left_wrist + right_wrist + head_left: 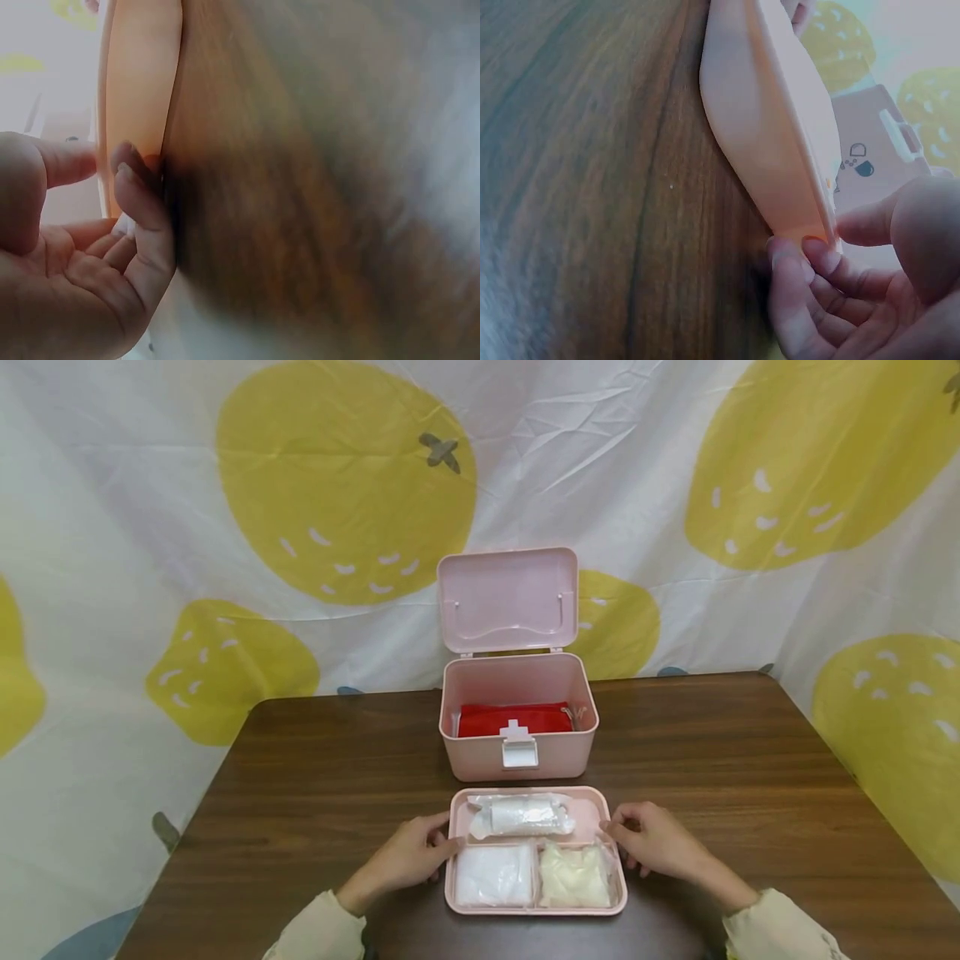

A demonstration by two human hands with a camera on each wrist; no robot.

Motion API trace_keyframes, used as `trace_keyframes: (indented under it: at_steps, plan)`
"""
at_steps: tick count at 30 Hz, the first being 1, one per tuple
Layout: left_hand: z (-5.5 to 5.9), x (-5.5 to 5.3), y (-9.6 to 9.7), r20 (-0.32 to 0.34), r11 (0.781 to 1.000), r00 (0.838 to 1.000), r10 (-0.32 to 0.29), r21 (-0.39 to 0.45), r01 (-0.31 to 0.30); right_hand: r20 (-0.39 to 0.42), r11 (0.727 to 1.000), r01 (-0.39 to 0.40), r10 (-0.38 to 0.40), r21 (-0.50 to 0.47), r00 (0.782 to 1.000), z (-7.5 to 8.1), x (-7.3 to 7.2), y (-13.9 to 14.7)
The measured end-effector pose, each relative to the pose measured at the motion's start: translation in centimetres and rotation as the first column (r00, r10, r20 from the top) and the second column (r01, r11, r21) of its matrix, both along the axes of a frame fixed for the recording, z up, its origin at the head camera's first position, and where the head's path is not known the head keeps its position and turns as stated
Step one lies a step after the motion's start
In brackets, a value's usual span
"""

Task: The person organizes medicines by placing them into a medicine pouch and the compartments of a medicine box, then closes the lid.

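Observation:
A pink divided tray (536,912) lies low at the front of the table, with a hand at either short side. My left hand (416,852) pinches its left rim, thumb on top and fingers against the outer wall (139,82) in the left wrist view. On the opposite side my right hand (652,839) grips the rim the same way; the right wrist view shows fingertips under the tray's edge (769,135). A clear-wrapped white roll (525,816) fills the long rear compartment. In front are a white packet (495,875) and a bagged cream-coloured item (576,877).
Just behind the tray stands a pink box (476,762), its lid (510,597) raised. Inside lies a red pouch (487,720); a white latch (520,753) hangs on the front. Brown wooden table (322,785) extends to both sides, with a lemon-print curtain (150,527) behind.

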State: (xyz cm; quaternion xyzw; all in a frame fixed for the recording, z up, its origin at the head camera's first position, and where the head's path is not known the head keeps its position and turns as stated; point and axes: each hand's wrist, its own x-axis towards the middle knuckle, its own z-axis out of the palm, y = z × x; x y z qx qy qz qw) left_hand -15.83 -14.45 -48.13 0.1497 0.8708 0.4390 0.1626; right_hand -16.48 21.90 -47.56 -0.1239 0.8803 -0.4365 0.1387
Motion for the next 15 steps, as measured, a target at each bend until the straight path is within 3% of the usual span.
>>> trace_keyframes:
  at_steps: [8, 15]
  plan:
    - [-0.13, 0.22, 0.36, 0.018, 0.997, 0.999, 0.042, 0.064, -0.043, 0.159, 0.970, -0.018, 0.058, -0.243, 0.985, -0.44, -0.02, 0.25]
    - [-0.07, 0.54, 0.41, 0.051, 0.984, 0.998, 0.048, 0.172, -0.056, 0.170, 0.949, -0.019, 0.076, -0.315, 0.983, -0.45, 0.10, 0.26]
